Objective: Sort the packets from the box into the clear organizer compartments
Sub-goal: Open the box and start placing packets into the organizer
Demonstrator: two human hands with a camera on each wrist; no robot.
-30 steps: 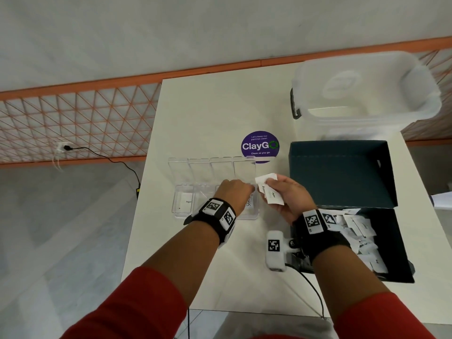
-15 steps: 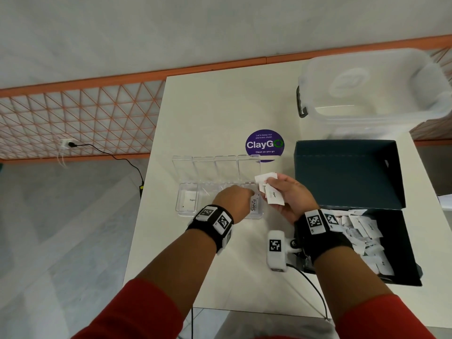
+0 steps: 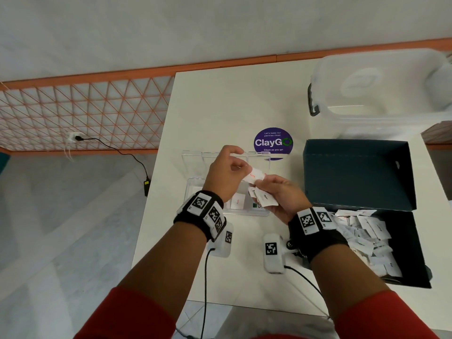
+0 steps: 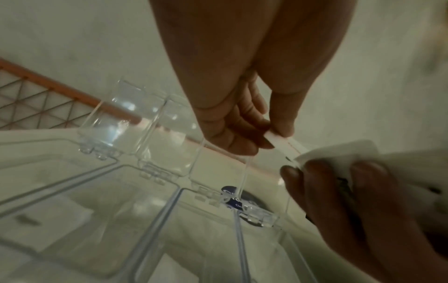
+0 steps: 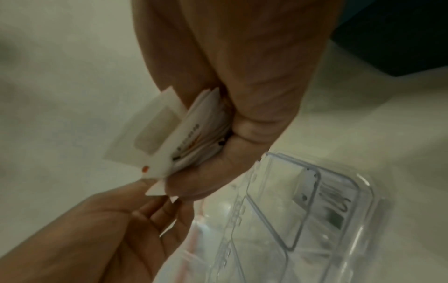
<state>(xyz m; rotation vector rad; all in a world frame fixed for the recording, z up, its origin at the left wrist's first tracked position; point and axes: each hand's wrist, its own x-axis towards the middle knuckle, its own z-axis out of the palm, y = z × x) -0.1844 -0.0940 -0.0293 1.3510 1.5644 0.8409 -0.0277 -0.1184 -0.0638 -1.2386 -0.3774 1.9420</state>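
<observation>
Left grip (image 3: 226,171) pinches one white packet (image 3: 254,176) above the clear organizer (image 3: 193,189); right grip (image 3: 281,196) clutches a fan of packets (image 3: 265,199). White desk (image 3: 232,106) over grey floor (image 3: 61,216), orange lattice rail (image 3: 85,113) behind, dark box (image 3: 413,253) of packets right, purple sticker (image 3: 272,143).

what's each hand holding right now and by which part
Left hand pinches one packet by its end. Right hand grips a stack of packets by their lower ends.
</observation>
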